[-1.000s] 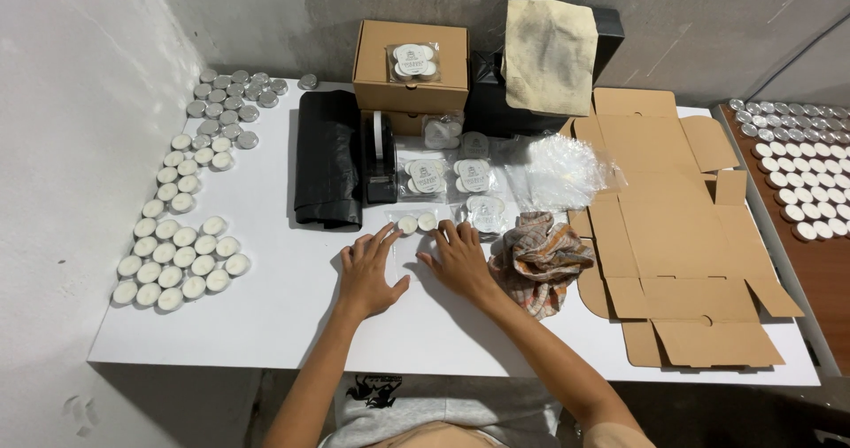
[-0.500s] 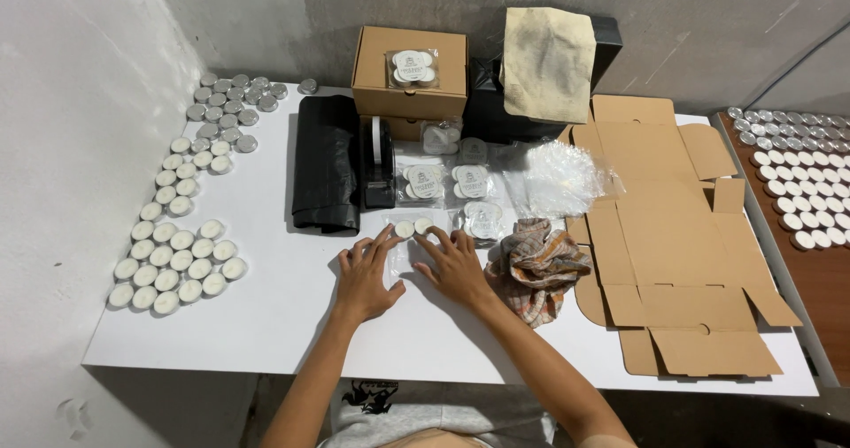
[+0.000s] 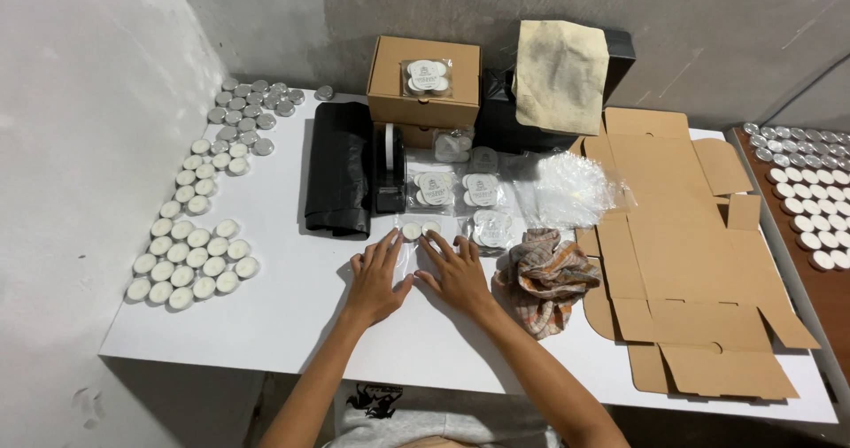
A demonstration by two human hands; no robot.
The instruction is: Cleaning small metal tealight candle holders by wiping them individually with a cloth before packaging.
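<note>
Head view: my left hand [image 3: 376,280] and right hand [image 3: 456,275] lie flat, fingers spread, clamped on nothing — pressing a clear plastic sleeve [image 3: 414,251] holding two small white round tealights [image 3: 421,230] just beyond my fingertips, its long axis running away from me across the white counter [image 3: 283,306].

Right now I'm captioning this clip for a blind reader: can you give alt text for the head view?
Two bare hands, left hand and right hand, press flat on a clear plastic bag holding two tealight candles on a white table. Rows of loose tealights lie left, a flattened cardboard box right, a striped cloth beside the right hand.
</note>
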